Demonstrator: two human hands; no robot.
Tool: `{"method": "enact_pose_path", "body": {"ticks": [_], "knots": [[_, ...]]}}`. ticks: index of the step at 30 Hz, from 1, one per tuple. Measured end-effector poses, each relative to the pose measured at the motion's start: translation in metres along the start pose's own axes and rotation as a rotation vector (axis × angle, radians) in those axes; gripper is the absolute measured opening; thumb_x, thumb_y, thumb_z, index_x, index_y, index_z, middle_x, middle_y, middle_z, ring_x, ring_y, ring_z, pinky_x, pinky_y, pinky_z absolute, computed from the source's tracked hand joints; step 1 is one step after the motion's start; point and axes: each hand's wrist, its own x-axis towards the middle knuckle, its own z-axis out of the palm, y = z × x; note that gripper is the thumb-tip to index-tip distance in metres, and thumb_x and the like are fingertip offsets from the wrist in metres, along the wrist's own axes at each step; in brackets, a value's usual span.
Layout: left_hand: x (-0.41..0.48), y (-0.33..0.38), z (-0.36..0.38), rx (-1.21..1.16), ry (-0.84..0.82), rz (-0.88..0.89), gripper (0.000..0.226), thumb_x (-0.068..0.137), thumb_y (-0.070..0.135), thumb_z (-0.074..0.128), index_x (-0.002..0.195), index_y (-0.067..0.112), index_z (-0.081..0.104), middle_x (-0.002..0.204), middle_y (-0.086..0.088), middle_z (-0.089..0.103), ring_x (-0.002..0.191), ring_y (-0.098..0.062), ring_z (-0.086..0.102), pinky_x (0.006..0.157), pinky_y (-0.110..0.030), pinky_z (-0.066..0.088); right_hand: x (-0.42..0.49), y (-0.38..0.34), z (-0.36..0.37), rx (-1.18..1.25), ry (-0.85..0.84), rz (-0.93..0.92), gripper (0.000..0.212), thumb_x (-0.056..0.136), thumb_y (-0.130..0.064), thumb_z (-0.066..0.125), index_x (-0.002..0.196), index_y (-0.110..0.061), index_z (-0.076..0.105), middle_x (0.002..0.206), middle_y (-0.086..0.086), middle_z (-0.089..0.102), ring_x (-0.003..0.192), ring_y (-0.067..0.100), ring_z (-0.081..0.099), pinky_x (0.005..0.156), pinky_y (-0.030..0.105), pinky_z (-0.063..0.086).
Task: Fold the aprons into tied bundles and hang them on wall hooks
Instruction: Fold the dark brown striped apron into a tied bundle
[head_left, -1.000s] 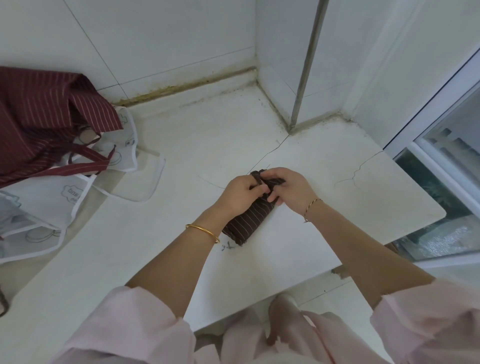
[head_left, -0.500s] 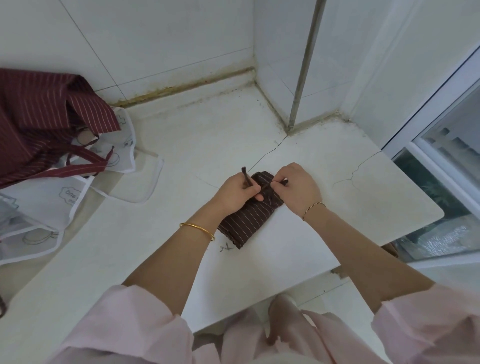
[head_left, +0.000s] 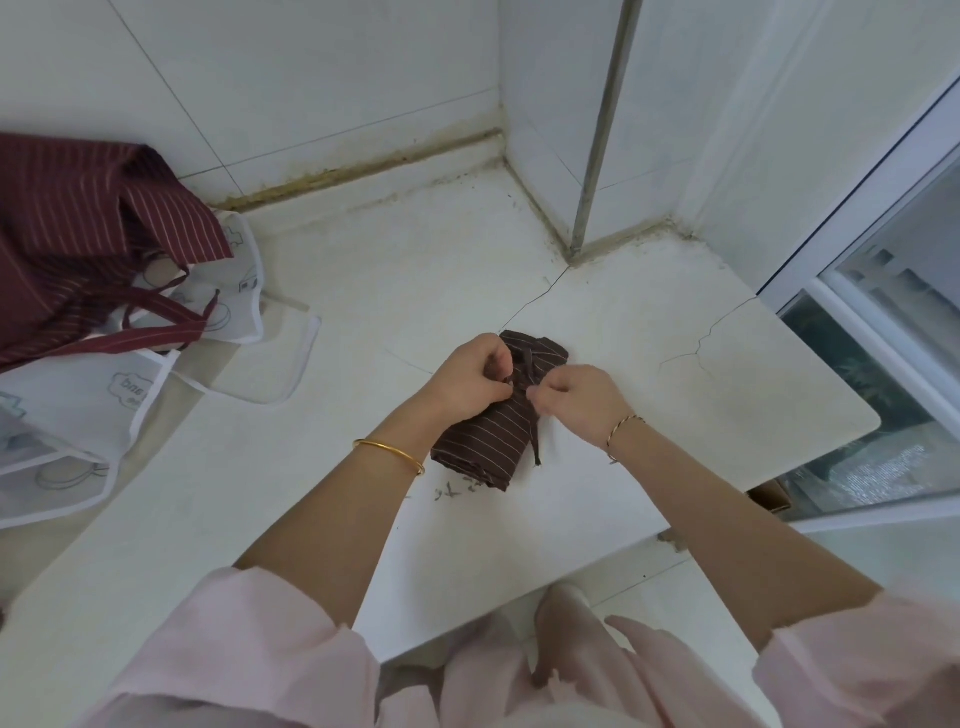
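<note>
Rolled brown apron bundle (head_left: 485, 441) on the worktop (head_left: 675, 415), loose aprons heaped aside.
The pinstriped bundle is rolled tight and lies slantwise on the near side of the corner pipe (head_left: 597, 135). Its thin tie strap (head_left: 535, 441) crosses the middle, pinched there by the fingers of the left hand (head_left: 470, 379) and right hand (head_left: 576, 400), with one end trailing loose. Far left of the pipe, a maroon striped apron (head_left: 67, 234) lies crumpled, its straps draped over flat white translucent aprons (head_left: 78, 410).
</note>
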Motion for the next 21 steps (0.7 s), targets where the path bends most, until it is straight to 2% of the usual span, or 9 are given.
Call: {"method": "enact_pose_path", "body": {"ticks": [2,4,6,9,12,15,18,21], "knots": [[0.000,0.001,0.001,0.039,-0.018,0.049,0.037,0.074,-0.011,0.060,0.073,0.023,0.045,0.075,0.005,0.051,0.074,-0.016,0.048,0.068,-0.023,0.041,0.002,-0.004,0.001,0.122,0.132,-0.087,0.011,0.090,-0.011,0.053,0.088,-0.013,0.064,0.078,-0.006,0.057,0.060,0.006,0.050,0.058,0.016,0.042],[-0.001,0.003,0.003,0.081,-0.029,0.090,0.040,0.071,-0.012,0.058,0.072,0.025,0.043,0.073,0.006,0.049,0.073,-0.016,0.047,0.068,-0.027,0.040,0.005,-0.008,0.003,0.156,0.089,-0.131,0.019,0.091,-0.003,0.049,0.095,-0.015,0.064,0.080,-0.006,0.057,0.046,0.002,0.049,0.047,0.011,0.042],[-0.001,0.003,0.008,0.094,-0.016,0.132,0.043,0.070,-0.014,0.055,0.072,0.027,0.041,0.074,0.005,0.049,0.071,-0.014,0.045,0.066,-0.028,0.039,0.010,-0.008,0.007,-0.007,-0.003,-0.149,0.019,0.088,0.000,0.052,0.094,-0.012,0.064,0.083,-0.001,0.057,0.044,0.004,0.049,0.043,0.007,0.036],[-0.001,0.001,0.014,0.089,0.058,0.167,0.043,0.067,-0.015,0.051,0.072,0.027,0.042,0.074,0.001,0.051,0.067,-0.012,0.044,0.064,-0.027,0.038,0.013,-0.005,0.009,-0.044,-0.009,-0.136,0.008,0.087,-0.004,0.059,0.091,-0.006,0.066,0.078,0.000,0.056,0.049,0.008,0.048,0.047,0.008,0.037],[0.000,-0.001,0.019,0.102,0.195,0.153,0.033,0.066,-0.013,0.051,0.078,0.017,0.048,0.068,0.005,0.048,0.063,-0.010,0.044,0.059,-0.025,0.037,0.014,-0.004,0.010,-0.036,0.004,-0.153,0.006,0.086,-0.007,0.061,0.083,-0.008,0.066,0.068,-0.009,0.052,0.055,0.003,0.046,0.053,0.010,0.035],[0.002,-0.007,0.029,0.190,0.294,0.111,0.026,0.071,-0.007,0.051,0.087,0.013,0.055,0.078,0.001,0.052,0.070,-0.015,0.049,0.063,-0.027,0.041,0.015,-0.004,0.013,-0.101,0.018,-0.168,0.010,0.085,-0.005,0.058,0.078,-0.007,0.064,0.066,-0.009,0.049,0.057,0.003,0.044,0.056,0.017,0.034],[0.006,-0.019,0.034,0.305,0.285,0.091,0.018,0.079,-0.001,0.052,0.090,0.012,0.059,0.092,-0.005,0.058,0.086,-0.016,0.049,0.070,-0.023,0.037,0.016,-0.001,0.012,-0.102,0.003,-0.154,0.010,0.087,-0.006,0.057,0.081,-0.006,0.066,0.072,-0.003,0.053,0.058,0.006,0.047,0.057,0.016,0.037],[0.006,-0.024,0.030,0.283,0.241,0.144,0.013,0.083,0.000,0.056,0.088,0.011,0.059,0.092,-0.006,0.057,0.087,-0.016,0.048,0.068,-0.016,0.032,0.019,-0.001,0.008,-0.013,-0.023,-0.088,0.012,0.090,-0.009,0.054,0.081,-0.012,0.061,0.068,-0.003,0.056,0.047,0.004,0.052,0.054,0.014,0.042]]}}
